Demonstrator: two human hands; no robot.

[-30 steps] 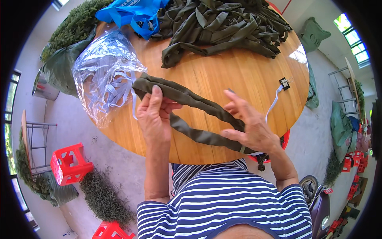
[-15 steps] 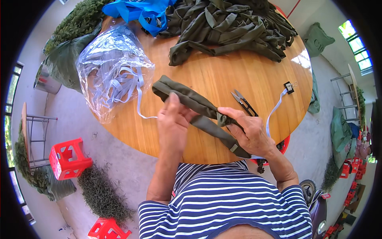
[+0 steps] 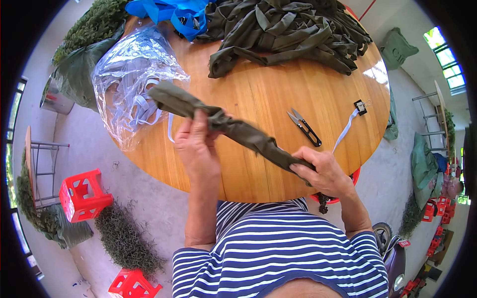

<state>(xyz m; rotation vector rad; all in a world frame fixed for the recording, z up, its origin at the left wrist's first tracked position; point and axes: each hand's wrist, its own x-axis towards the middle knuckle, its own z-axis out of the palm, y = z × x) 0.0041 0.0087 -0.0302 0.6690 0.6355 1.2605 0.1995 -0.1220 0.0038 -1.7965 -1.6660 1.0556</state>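
A long olive-green fabric strip (image 3: pixel 254 137) slants above the near part of the round wooden table (image 3: pixel 248 94). My left hand (image 3: pixel 196 146) is closed on it, fingers pinching below a bunched, gathered spot, and the strip's upper end sticks out past them. Down at the other end, my right hand (image 3: pixel 320 171) grips the fabric, thumb on top. A pair of thread snips (image 3: pixel 308 131) lies just beyond my right hand. Farther right, a black binder clip (image 3: pixel 360 107) at the table's edge holds a pale elastic band (image 3: pixel 344 131).
A heap of olive fabric (image 3: pixel 293 39) covers the table's far side, beside a blue bag (image 3: pixel 174 12). On the left lies a clear plastic bag (image 3: pixel 126 79) of pale elastic. Red stools (image 3: pixel 85 196) and artificial greenery (image 3: pixel 124 236) stand on the floor to the left.
The strip was folded into a loop and is now drawn out lengthwise. My left hand has moved left with it, my right hand down and to the right.
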